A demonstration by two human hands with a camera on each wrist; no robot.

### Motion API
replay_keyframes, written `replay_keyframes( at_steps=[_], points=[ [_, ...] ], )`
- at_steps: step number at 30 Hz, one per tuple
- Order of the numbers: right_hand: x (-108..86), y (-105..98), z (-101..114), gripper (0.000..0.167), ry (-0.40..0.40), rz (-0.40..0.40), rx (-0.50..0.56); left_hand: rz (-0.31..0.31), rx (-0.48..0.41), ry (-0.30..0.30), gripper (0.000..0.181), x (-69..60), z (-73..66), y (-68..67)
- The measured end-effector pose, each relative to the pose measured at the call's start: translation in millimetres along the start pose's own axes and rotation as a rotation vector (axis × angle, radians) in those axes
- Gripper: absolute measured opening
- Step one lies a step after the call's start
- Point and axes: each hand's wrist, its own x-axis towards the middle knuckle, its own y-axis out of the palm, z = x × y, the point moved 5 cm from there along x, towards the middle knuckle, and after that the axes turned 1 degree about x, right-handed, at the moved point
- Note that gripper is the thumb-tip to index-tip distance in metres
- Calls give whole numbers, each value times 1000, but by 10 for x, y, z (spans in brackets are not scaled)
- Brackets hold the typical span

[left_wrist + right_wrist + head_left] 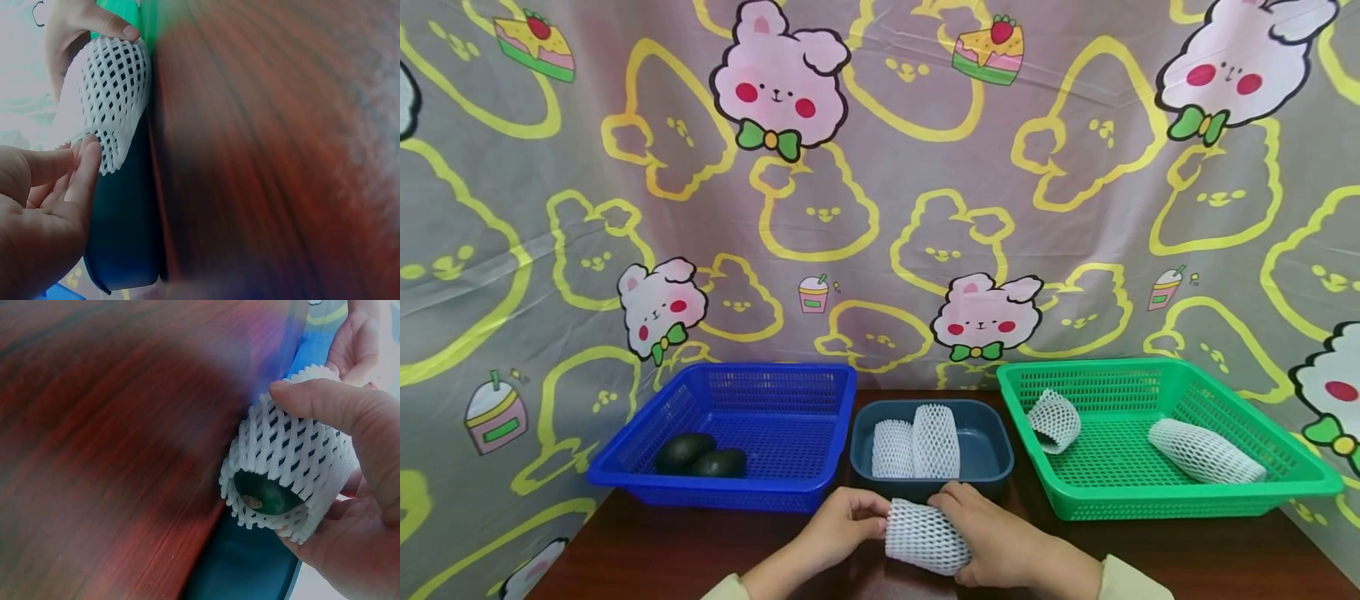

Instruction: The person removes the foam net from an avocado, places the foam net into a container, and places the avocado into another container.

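Observation:
In front of the grey-blue bin, my right hand [992, 533] grips an avocado inside a white foam net sleeve [925, 537]. The avocado's dark green stem end [269, 492] shows through the sleeve's open end in the right wrist view. My left hand [838, 525] pinches the rim at the sleeve's other end with thumb and fingertips. That end of the net [109, 153] narrows beyond the fruit in the left wrist view. Two white foam nets [892, 450] stand in the grey-blue bin [988, 446], just behind my hands.
At the left, a blue basket [775, 492] holds two dark avocados [718, 463]. A green basket [1180, 504] at the right contains a short foam net [1056, 421] and a longer net-wrapped piece [1206, 452]. A patterned curtain [880, 183] hangs behind the brown table [700, 550].

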Motion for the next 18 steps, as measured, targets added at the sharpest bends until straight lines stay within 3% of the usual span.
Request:
replay_keyframes(
  at_steps=[7, 13, 18],
  points=[
    [-5, 4, -21, 79, 0, 13, 22, 35, 38, -4, 12, 12, 43, 72],
    [-57, -40, -79, 80, 54, 20, 88, 85, 3, 22, 14, 20, 43, 108],
    [-121, -73, -153, 81, 96, 36, 162, 90, 3, 8, 14, 30, 58, 116]
  ],
)
